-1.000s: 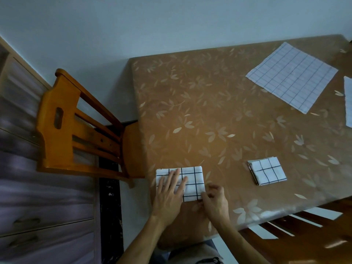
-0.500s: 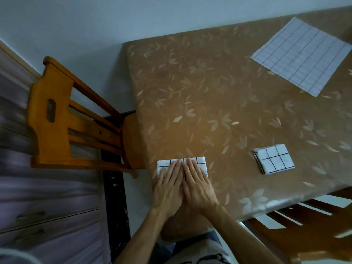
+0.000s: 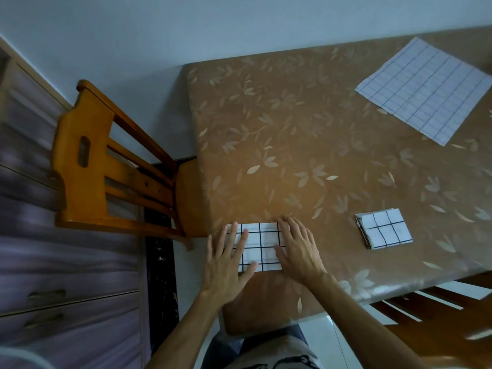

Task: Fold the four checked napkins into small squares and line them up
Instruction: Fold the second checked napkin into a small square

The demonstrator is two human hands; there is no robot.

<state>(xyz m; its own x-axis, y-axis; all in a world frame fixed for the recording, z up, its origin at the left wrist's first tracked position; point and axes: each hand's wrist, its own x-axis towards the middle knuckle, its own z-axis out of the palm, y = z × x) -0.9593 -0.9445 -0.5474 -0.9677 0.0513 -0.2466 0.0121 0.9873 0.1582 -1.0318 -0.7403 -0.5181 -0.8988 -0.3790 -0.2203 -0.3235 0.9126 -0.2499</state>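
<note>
1. Both hands are flat on the half-folded white napkin with black check lines (image 3: 263,243), which sits right at the near edge of the table with the brown leaf-print cover (image 3: 292,129).
2. The left hand (image 3: 226,266) has its fingers straight and a bit spread. It presses down on the napkin's left part and isn't gripping anything.
3. Same deal for the right hand (image 3: 299,251): palm down, fingers straight, covering the napkin's right end, no pinch or curl.
4. That napkin looks like a thick rectangle, wider than it is deep, and only the middle strip shows between the hands.
5. Off to the right, well apart from the hands, there's a checked napkin already folded into a small square (image 3: 384,229), lying slightly skewed.
6. Further back on the right is an unfolded checked napkin (image 3: 423,89), spread flat and turned at an angle.
7. An orange wooden chair (image 3: 87,169) is tucked in at the table's left side.
8. A purple-grey drawer unit (image 3: 53,288) stands beyond that chair, at the left edge of the view.
</note>
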